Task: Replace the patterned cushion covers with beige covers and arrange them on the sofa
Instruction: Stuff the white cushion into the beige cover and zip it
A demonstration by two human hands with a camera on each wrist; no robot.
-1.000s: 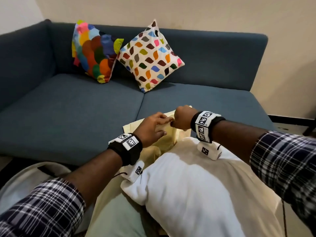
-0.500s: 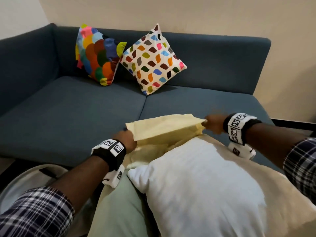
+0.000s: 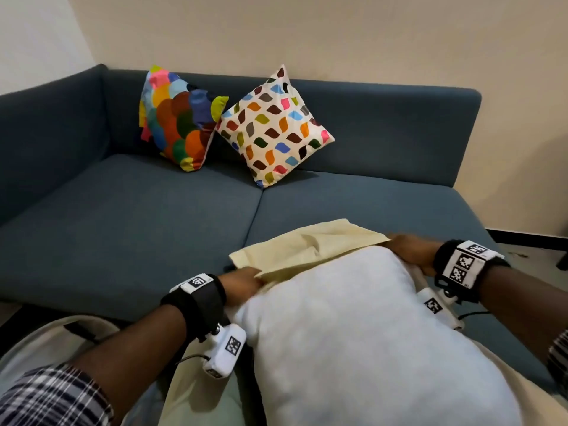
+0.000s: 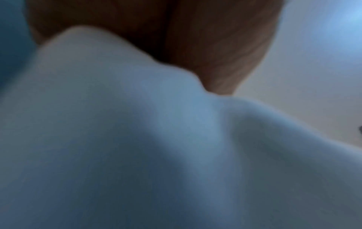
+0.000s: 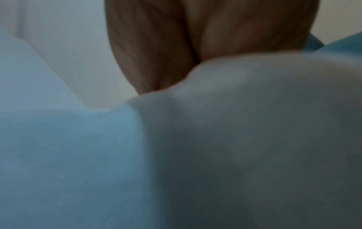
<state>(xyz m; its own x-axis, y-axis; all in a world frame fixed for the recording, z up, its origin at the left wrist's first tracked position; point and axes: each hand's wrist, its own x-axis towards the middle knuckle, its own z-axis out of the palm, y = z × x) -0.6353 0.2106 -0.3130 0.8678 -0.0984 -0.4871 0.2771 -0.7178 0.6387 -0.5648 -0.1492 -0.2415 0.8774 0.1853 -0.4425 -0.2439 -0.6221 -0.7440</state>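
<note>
A bare white cushion insert (image 3: 362,336) lies on my lap, its far end against a pale beige cover (image 3: 304,247) on the sofa's front edge. My left hand (image 3: 246,279) grips the cover's left edge, and my right hand (image 3: 405,247) grips its right edge, both beside the insert's far corners. The fingertips are hidden by fabric. Both wrist views are blurred: the left hand (image 4: 205,46) and the right hand (image 5: 195,38) show only fingers above pale cloth. Two patterned cushions, a scale-print cushion (image 3: 178,118) and a leaf-print cushion (image 3: 273,127), lean on the sofa back.
The dark blue sofa (image 3: 123,226) runs across the view, with an armrest at left and a beige wall behind. More pale fabric (image 3: 196,401) lies on my lap under the insert. A bit of floor (image 3: 522,250) shows at the right end of the sofa.
My hands went from together at the cover's middle to apart at its two edges. The cover now lies spread wide, and the insert sits closer to its opening.
</note>
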